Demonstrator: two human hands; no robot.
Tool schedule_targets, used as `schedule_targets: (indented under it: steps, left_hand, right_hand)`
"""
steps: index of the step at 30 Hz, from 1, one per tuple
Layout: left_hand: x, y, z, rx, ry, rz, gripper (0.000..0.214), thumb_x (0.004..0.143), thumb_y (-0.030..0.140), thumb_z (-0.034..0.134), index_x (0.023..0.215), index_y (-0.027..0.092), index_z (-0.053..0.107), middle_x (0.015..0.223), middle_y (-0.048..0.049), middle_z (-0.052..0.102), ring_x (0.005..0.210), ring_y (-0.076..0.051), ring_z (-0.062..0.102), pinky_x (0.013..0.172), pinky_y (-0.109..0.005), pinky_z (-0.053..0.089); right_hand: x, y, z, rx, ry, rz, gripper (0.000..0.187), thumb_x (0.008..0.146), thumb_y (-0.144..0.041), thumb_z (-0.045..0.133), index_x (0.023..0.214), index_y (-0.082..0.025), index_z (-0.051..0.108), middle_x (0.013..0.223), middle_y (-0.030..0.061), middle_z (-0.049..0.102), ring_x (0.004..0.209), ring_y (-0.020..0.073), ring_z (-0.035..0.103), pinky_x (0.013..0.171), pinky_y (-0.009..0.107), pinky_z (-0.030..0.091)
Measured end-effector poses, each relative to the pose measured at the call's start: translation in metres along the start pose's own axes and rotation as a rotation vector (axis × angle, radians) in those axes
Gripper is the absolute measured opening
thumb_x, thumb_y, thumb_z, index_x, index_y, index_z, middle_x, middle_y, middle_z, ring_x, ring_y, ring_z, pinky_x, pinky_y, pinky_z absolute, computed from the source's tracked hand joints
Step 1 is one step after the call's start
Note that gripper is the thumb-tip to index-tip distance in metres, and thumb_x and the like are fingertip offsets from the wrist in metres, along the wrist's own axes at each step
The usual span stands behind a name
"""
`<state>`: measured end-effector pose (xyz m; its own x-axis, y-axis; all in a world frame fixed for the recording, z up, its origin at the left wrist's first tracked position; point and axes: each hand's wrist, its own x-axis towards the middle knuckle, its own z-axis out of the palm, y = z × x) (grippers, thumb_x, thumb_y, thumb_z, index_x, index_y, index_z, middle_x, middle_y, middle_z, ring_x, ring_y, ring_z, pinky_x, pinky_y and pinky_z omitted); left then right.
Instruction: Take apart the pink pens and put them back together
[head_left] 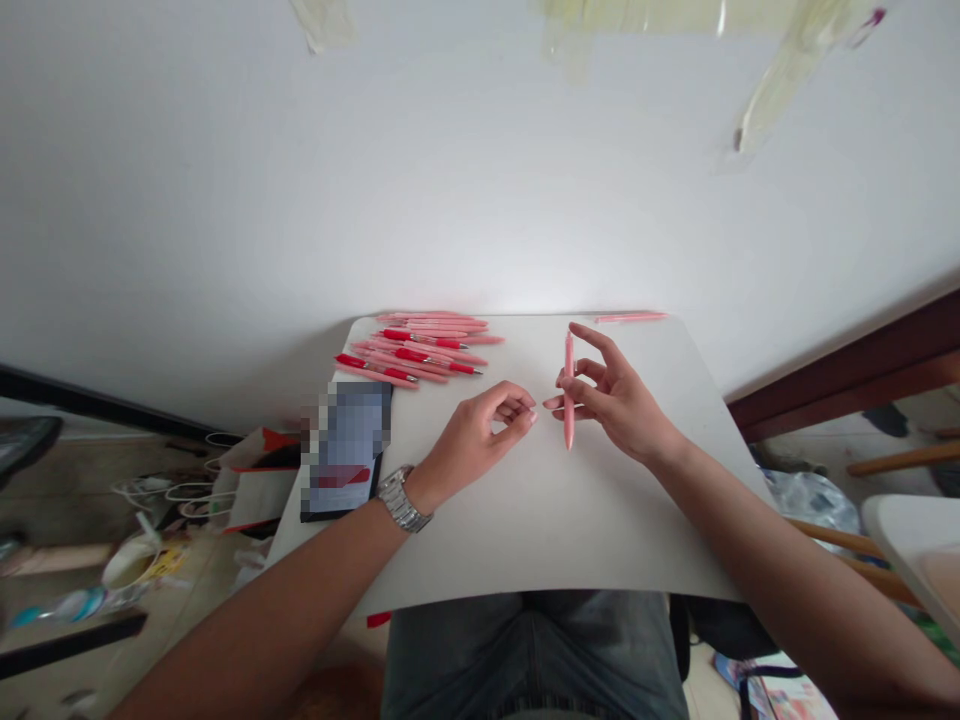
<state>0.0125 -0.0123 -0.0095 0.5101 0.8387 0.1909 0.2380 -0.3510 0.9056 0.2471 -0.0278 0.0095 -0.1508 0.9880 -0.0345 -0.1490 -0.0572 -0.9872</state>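
My right hand is closed around a pink pen, held nearly upright above the white table. Its thumb presses the barrel while the index finger reaches up by the top end. To its left, my left hand is curled, with thumb and fingertips close together; whether anything tiny sits between them cannot be made out. A pile of pink pens lies at the table's back left, several with red grips among them. Alone near the back right edge rests another pink pen.
A phone-like device, its screen blurred out, lies at the left edge of the white table. The wall meets the table's back. Bags, cables and a plastic bottle are on the floor at left; another white surface stands at right.
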Motion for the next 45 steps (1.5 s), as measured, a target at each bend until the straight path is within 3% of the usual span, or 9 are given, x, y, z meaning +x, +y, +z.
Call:
schedule_targets:
  steps: [8,12,16,25,33,45]
  left_hand:
    - [0.0,0.003,-0.003,0.093,0.002,0.068,0.015,0.102,0.03,0.065,0.114,0.021,0.067,0.1,-0.0011,0.076,0.093,-0.014,0.073,0.087,-0.025,0.06]
    - [0.001,-0.001,-0.002,0.09,-0.005,0.082,0.021,0.103,0.029,0.065,0.122,0.021,0.066,0.1,-0.0021,0.076,0.093,-0.014,0.073,0.086,-0.026,0.061]
    - [0.001,-0.003,-0.002,0.094,-0.017,0.122,0.031,0.104,0.026,0.063,0.135,0.023,0.064,0.1,-0.0025,0.075,0.091,-0.014,0.072,0.086,-0.027,0.062]
    - [0.001,-0.005,-0.002,0.132,-0.054,0.237,0.045,0.105,0.023,0.062,0.15,0.03,0.059,0.106,-0.0016,0.073,0.091,-0.012,0.069,0.089,-0.027,0.062]
    - [0.001,-0.005,-0.003,0.158,-0.093,0.241,0.047,0.105,0.02,0.061,0.15,0.031,0.06,0.104,-0.0018,0.071,0.091,-0.013,0.068,0.09,-0.029,0.061]
    - [0.001,-0.008,-0.001,0.184,-0.05,0.226,0.046,0.103,0.023,0.064,0.149,0.027,0.059,0.11,-0.0038,0.075,0.095,-0.015,0.072,0.091,-0.031,0.061]
  right_hand:
    - [0.0,-0.004,-0.001,-0.017,0.021,0.04,0.086,0.088,-0.04,0.083,0.161,-0.046,0.038,0.102,-0.0028,0.059,0.088,0.0211,0.079,0.094,0.052,0.067]
    - [-0.001,-0.005,0.001,-0.014,0.03,0.049,0.079,0.089,-0.042,0.081,0.158,-0.043,0.042,0.1,-0.0024,0.06,0.091,0.0224,0.079,0.094,0.051,0.067]
    - [-0.001,-0.005,0.0,-0.01,0.052,0.046,0.087,0.089,-0.042,0.082,0.162,-0.043,0.035,0.099,-0.0026,0.06,0.092,0.0231,0.079,0.094,0.052,0.067]
    - [-0.001,-0.006,0.0,-0.023,0.054,0.036,0.083,0.088,-0.044,0.082,0.159,-0.039,0.039,0.098,-0.0024,0.061,0.092,0.0235,0.078,0.093,0.053,0.067]
    - [0.0,-0.002,0.002,0.0,0.004,0.054,0.085,0.087,-0.043,0.082,0.16,-0.039,0.037,0.101,-0.0011,0.062,0.091,0.0233,0.078,0.09,0.052,0.068]
    - [-0.003,0.002,0.007,-0.022,-0.107,0.099,0.083,0.086,-0.039,0.084,0.157,-0.038,0.04,0.104,-0.0007,0.066,0.084,0.0204,0.078,0.088,0.049,0.069]
